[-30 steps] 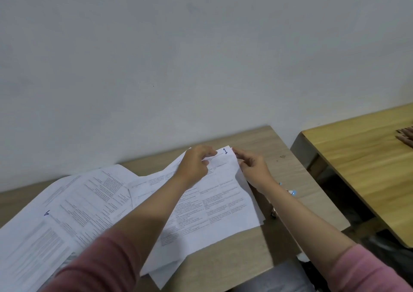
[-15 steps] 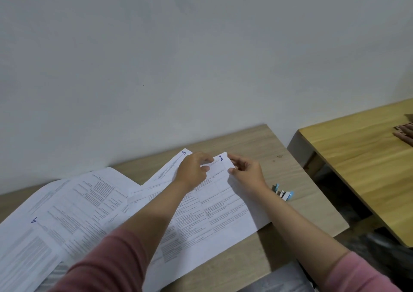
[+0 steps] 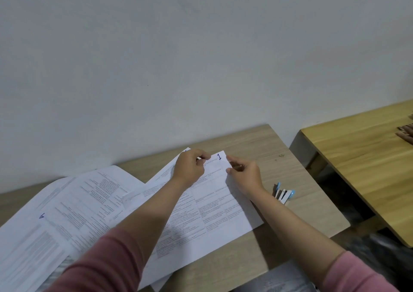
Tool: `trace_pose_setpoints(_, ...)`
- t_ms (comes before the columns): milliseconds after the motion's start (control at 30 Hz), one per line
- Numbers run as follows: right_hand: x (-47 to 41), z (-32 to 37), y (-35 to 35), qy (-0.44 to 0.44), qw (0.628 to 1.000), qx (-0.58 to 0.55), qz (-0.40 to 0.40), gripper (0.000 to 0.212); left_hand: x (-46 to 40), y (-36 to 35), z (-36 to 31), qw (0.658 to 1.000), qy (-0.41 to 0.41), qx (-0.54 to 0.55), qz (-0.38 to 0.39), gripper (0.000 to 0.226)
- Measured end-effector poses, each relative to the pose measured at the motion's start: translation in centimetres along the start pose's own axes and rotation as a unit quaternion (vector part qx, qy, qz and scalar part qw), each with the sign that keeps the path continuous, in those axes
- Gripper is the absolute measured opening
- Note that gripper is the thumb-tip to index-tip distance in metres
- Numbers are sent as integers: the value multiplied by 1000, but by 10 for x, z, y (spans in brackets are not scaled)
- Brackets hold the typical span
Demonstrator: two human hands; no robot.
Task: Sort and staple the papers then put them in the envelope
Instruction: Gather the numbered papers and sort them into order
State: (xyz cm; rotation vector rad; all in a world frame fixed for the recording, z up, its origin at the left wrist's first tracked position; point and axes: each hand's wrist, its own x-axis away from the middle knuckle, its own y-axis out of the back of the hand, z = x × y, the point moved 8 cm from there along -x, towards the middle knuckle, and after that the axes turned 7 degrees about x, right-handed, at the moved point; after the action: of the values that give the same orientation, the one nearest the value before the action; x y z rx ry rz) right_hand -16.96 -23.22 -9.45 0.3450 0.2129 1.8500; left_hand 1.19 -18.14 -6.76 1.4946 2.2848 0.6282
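Pale wooden desk against a blank grey wall, printed sheets spread across it.

Nearest, the two pink sleeves reach forward over the page marked "1" (image 3: 207,204), which lies flat beneath both forearms. At its far edge the left hand (image 3: 190,168) pinches the paper with thumb and fingers closed on it, while the right hand (image 3: 244,173) grips the corner just beside the numeral, fingers likewise closed on the sheet. Another sheet's corner (image 3: 186,150) peeks out beyond the left hand. Squaring the far corners before lifting should keep the stack aligned for stapling. To the right of the right hand, near it, lies the blue stapler (image 3: 283,194); well to the left of the left hand sits the page marked "4" (image 3: 42,231). No envelope can be identified.
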Motion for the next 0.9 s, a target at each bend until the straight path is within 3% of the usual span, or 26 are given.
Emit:
trace_pose_setpoints(167,9,3,-22,-5,999,-2,37,42,11,18,1,1000,18,3,6,20)
trace_pose_setpoints(300,9,25,-51,25,995,54,83,38,26,53,20,997,59,4,-51,20)
trace_pose_setpoints(467,-13,53,-93,121,958,232,117,36,39,90,48,992,89,8,-85,29)
trace_pose_setpoints(567,-30,52,-100,131,937,314,80,26,41,97,60,991,99,9,-94,32)
trace_pose_setpoints(700,-32,49,-104,135,935,324,49,27,36,93,72,990,105,16,-94,38)
trace_pose_setpoints(833,-34,41,-99,89,966,234,59,41,28,88,77,991,98,9,-89,37)
trace_pose_setpoints(900,-34,38,-97,81,974,206,58,37,24,84,78,992,90,13,-87,35)
